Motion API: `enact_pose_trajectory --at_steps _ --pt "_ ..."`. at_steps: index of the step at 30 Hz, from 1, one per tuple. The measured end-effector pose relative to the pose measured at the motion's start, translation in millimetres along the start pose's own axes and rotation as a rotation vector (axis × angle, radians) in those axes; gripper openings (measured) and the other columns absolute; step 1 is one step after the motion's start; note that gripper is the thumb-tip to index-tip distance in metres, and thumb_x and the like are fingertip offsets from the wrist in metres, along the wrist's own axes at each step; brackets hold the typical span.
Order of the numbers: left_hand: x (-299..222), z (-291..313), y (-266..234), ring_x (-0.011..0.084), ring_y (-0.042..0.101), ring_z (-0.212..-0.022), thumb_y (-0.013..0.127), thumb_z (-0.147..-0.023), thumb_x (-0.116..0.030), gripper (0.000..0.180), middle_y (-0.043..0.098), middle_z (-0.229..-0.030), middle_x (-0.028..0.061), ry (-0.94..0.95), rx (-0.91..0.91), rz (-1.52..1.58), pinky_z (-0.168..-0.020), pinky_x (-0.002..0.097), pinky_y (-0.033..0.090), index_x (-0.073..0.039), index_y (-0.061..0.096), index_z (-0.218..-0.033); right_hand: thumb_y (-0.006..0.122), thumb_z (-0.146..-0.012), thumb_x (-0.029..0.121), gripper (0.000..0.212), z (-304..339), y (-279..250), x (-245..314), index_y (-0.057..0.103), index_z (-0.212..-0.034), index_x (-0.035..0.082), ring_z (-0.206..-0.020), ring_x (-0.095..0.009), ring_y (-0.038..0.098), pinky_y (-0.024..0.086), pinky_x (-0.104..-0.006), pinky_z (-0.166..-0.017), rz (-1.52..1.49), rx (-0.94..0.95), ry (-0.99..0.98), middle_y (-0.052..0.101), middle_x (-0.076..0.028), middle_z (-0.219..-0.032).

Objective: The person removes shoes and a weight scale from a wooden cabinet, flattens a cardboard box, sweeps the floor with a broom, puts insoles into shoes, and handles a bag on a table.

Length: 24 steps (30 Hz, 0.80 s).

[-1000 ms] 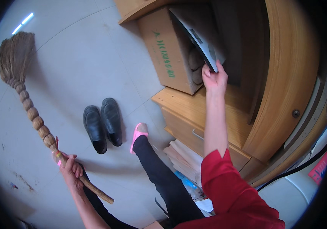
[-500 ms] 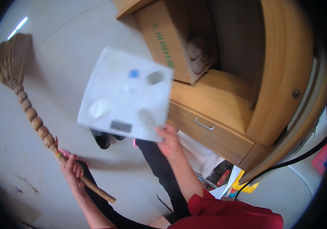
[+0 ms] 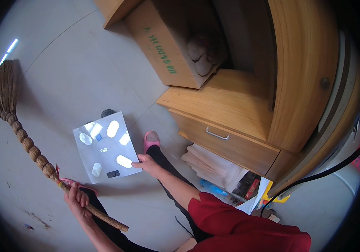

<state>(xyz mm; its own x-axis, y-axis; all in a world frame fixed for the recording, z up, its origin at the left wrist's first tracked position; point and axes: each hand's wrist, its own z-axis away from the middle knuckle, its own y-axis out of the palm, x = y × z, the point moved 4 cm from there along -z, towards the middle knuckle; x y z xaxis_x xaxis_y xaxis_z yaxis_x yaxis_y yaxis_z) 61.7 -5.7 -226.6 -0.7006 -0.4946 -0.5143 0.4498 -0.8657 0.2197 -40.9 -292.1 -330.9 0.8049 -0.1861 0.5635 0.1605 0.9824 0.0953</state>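
My left hand point(image 3: 78, 200) is closed round the wooden handle of a straw broom point(image 3: 32, 150). The broom slants up to the far left, its brush fanned at the end. In my right hand point(image 3: 146, 164) is the near right corner of a square white bathroom scale point(image 3: 106, 157), gripped with the thumb on top. Pale oval pads and a small dark display mark its face. The scale hangs low over the floor or touches it; I cannot tell which. Beyond its far edge a black rounded object point(image 3: 107, 113) partly shows.
On the right stands a wooden cabinet point(image 3: 230, 92) with a drawer and a cardboard box point(image 3: 157, 46) on its shelf. Folded cloth or paper point(image 3: 213, 166) lies under the drawer. A black cable point(image 3: 314, 181) curves at the right. My foot wears a pink slipper point(image 3: 148, 145).
My right hand has lowered the scale toward the floor and nearer to me, uncovering floor and the pink slipper. The broom stays in my left hand, its brush slightly lower in view.
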Motion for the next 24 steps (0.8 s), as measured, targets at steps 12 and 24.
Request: enact_pose_trajectory --at_steps 12,24 --pt "2 4 -1 0.0024 0.025 -0.031 0.056 -0.087 -0.014 0.016 0.028 -0.045 -0.0073 0.022 -0.007 -0.013 -0.028 0.0184 0.022 0.000 0.057 -0.081 0.060 -0.076 0.012 0.032 -36 -16 -24 0.056 -0.107 0.003 -0.079 -0.016 0.056 0.047 -0.0306 -0.060 0.320 -0.154 0.368 0.061 -0.007 -0.091" --pt "2 6 -1 0.0027 0.025 -0.031 0.056 -0.086 -0.015 0.017 0.028 -0.044 -0.0072 0.011 -0.039 -0.007 -0.028 0.0194 0.022 0.001 0.054 -0.081 0.050 -0.080 0.001 0.016 -17 -90 239 0.059 -0.092 0.005 -0.067 -0.008 0.053 0.044 -0.0221 -0.065 0.484 -0.601 -0.699 0.058 -0.001 -0.078"
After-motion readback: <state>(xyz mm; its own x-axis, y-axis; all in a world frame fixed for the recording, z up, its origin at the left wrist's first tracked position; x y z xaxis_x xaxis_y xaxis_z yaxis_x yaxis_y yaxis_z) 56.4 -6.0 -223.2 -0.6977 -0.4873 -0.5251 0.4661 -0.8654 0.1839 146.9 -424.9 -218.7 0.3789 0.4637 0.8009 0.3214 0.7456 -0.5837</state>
